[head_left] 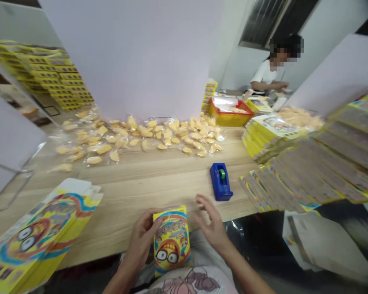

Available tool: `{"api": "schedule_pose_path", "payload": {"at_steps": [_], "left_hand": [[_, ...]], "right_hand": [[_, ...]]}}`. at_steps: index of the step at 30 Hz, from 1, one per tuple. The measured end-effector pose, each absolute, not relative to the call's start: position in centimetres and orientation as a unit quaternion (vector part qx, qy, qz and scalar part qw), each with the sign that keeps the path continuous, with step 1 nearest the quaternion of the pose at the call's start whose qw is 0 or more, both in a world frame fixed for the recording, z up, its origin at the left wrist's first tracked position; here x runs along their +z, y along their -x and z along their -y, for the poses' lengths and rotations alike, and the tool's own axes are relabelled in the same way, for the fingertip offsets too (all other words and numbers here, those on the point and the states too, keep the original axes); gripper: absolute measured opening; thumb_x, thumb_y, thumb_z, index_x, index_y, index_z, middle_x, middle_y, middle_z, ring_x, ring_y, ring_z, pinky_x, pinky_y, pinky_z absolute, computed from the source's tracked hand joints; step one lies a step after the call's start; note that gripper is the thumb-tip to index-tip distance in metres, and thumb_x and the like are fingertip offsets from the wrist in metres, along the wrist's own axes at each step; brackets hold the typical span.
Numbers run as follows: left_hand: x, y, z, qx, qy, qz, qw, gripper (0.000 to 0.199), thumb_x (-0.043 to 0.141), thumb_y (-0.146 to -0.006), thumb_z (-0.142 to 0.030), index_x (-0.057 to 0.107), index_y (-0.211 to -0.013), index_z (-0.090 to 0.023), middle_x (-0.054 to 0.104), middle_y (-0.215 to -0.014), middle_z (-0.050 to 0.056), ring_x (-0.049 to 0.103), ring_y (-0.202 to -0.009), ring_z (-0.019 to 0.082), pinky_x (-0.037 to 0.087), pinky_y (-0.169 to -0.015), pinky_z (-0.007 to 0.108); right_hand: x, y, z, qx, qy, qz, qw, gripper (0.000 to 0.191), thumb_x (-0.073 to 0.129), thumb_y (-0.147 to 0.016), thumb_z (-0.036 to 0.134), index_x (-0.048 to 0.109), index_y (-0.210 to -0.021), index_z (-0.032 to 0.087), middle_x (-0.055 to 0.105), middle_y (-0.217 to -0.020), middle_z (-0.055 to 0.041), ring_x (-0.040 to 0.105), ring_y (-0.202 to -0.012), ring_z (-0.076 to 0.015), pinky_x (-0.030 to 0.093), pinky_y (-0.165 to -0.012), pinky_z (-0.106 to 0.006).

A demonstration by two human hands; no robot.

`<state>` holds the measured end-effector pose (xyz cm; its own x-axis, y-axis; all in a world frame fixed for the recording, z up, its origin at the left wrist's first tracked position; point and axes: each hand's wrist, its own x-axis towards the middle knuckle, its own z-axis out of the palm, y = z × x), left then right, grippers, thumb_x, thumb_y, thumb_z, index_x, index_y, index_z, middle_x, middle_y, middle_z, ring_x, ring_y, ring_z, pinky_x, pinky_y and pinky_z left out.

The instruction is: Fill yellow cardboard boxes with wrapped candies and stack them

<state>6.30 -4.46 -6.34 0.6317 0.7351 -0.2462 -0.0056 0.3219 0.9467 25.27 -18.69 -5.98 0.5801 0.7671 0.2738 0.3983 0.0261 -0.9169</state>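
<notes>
A small yellow printed box (171,241) with a cartoon face in glasses stands at the table's front edge, close to my body. My left hand (144,232) grips it along its left side, thumb on the front. To the right of the box, apart from it, my right hand (211,224) is raised with its fingers spread and nothing in them. Just beyond that hand, a blue tape dispenser (221,181) with a green core sits on the wooden table (141,179).
Many small bagged yellow pieces (147,132) lie across the back. Flat printed cartons (43,232) are stacked at left; more cartons (309,171) fan out at right beside a stack of boxes (272,130). A yellow basket (230,116) stands behind. Another person (268,75) works at far right.
</notes>
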Motion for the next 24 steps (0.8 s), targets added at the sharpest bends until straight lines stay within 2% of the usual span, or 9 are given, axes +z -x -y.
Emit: {"api": "schedule_pose_path", "payload": {"at_steps": [3, 6, 9, 11, 16, 18, 21, 24], "left_hand": [[-6.5, -6.9, 4.0, 0.271, -0.476, -0.358, 0.756, 0.032, 0.073, -0.073, -0.031, 0.061, -0.102, -0.020, 0.067, -0.097, 0.004, 0.063, -0.085, 0.019, 0.052, -0.072, 0.025], [-6.1, -7.6, 3.1, 0.281, -0.456, -0.360, 0.764, 0.035, 0.075, -0.070, -0.032, 0.061, -0.100, -0.020, 0.067, -0.090, 0.003, 0.063, -0.077, 0.017, 0.053, -0.067, 0.024], [-5.7, -7.9, 2.4, 0.276, -0.457, -0.354, 0.768, 0.038, 0.076, -0.070, -0.033, 0.060, -0.102, -0.020, 0.067, -0.088, 0.003, 0.063, -0.073, 0.017, 0.053, -0.064, 0.025], [-5.5, -8.0, 2.0, 0.271, -0.476, -0.354, 0.759, 0.040, 0.075, -0.070, -0.035, 0.059, -0.104, -0.019, 0.066, -0.087, 0.003, 0.062, -0.072, 0.017, 0.053, -0.063, 0.025], [-5.4, -7.9, 0.8, 0.226, -0.569, -0.338, 0.715, 0.039, 0.067, -0.078, -0.039, 0.055, -0.111, -0.022, 0.062, -0.087, 0.002, 0.060, -0.071, 0.015, 0.050, -0.061, 0.023], [-5.2, -7.9, 0.1, 0.205, -0.602, -0.324, 0.700, 0.038, 0.065, -0.079, -0.040, 0.054, -0.111, -0.022, 0.062, -0.087, 0.001, 0.059, -0.071, 0.015, 0.049, -0.061, 0.023], [-4.6, -8.2, -0.8, 0.168, -0.628, -0.305, 0.696, 0.035, 0.064, -0.079, -0.041, 0.055, -0.105, -0.021, 0.061, -0.082, 0.001, 0.058, -0.068, 0.015, 0.048, -0.059, 0.023], [-3.9, -8.6, -1.5, 0.129, -0.650, -0.272, 0.698, 0.030, 0.063, -0.080, -0.041, 0.056, -0.099, -0.019, 0.059, -0.077, 0.001, 0.056, -0.065, 0.015, 0.045, -0.056, 0.022]], "right_hand": [[-6.1, -30.0, 20.4, -0.008, 0.765, 0.270, 0.585, 0.025, 0.059, -0.084, 0.034, 0.063, -0.103, 0.018, 0.057, -0.111, -0.0112, 0.055, -0.093, -0.0197, 0.047, -0.076, -0.032], [-7.0, -34.3, 21.2, 0.022, 0.796, 0.175, 0.580, 0.029, 0.065, -0.075, 0.043, 0.069, -0.083, 0.015, 0.059, -0.088, -0.0077, 0.053, -0.073, -0.0174, 0.045, -0.063, -0.030], [-8.1, -36.0, 20.6, 0.058, 0.792, 0.173, 0.583, 0.026, 0.072, -0.065, 0.041, 0.070, -0.064, 0.015, 0.057, -0.071, -0.0038, 0.050, -0.066, -0.0164, 0.043, -0.064, -0.030], [-8.6, -35.8, 20.1, 0.034, 0.782, 0.166, 0.600, 0.025, 0.072, -0.063, 0.040, 0.069, -0.061, 0.016, 0.057, -0.071, -0.0034, 0.051, -0.070, -0.0169, 0.043, -0.069, -0.032], [-8.5, -33.3, 20.3, 0.019, 0.731, 0.104, 0.674, 0.033, 0.068, -0.070, 0.047, 0.070, -0.076, 0.015, 0.059, -0.089, -0.0064, 0.055, -0.081, -0.0183, 0.046, -0.070, -0.031], [-8.6, -32.3, 20.8, 0.036, 0.706, 0.088, 0.702, 0.032, 0.069, -0.070, 0.047, 0.069, -0.074, 0.016, 0.059, -0.097, -0.0075, 0.055, -0.087, -0.0192, 0.047, -0.072, -0.030], [-9.6, -31.4, 21.4, 0.016, 0.720, 0.088, 0.688, 0.029, 0.068, -0.072, 0.045, 0.066, -0.069, 0.016, 0.057, -0.105, -0.0082, 0.054, -0.099, -0.0206, 0.044, -0.083, -0.030], [-11.2, -31.2, 21.9, -0.017, 0.762, 0.104, 0.639, 0.030, 0.063, -0.077, 0.044, 0.063, -0.068, 0.016, 0.056, -0.100, -0.0080, 0.054, -0.095, -0.0198, 0.043, -0.084, -0.031]]}}
